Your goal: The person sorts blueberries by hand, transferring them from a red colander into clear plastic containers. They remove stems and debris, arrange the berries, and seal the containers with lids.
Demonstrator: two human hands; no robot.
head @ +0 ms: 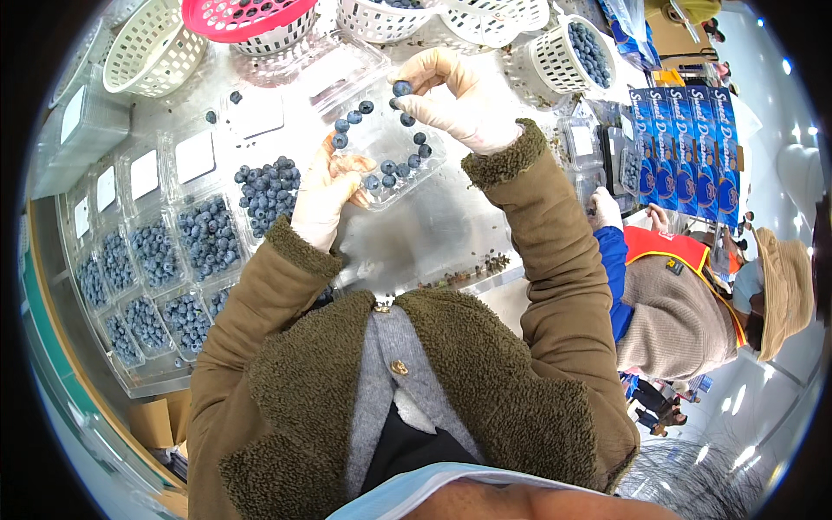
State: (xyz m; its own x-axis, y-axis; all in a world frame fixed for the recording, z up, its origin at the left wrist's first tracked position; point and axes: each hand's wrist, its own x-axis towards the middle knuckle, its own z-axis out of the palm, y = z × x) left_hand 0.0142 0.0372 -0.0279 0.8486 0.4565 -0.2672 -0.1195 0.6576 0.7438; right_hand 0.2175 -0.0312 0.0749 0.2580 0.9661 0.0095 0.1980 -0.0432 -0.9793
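My left hand [330, 185], in a pale glove, grips the left edge of a clear plastic punnet [383, 203]. Blueberries [389, 167] lie in a loose ring round the inside of this punnet. Above its upper right part is my right hand [448, 97], also gloved, with a single blueberry [402, 88] between thumb and fingertips. Just left of my left hand, a clear punnet heaped with blueberries [268, 188] rests on the metal table [416, 244]. Another blueberry shows partly beside my right thumb.
Filled punnets [208, 235] stand in rows at the left, near stacked empty punnets [97, 123]. White baskets [156, 55], a pink basket [244, 19] and a basket of blueberries [559, 62] line the far side. A co-worker [676, 305] is at the right, by blue cartons [689, 153].
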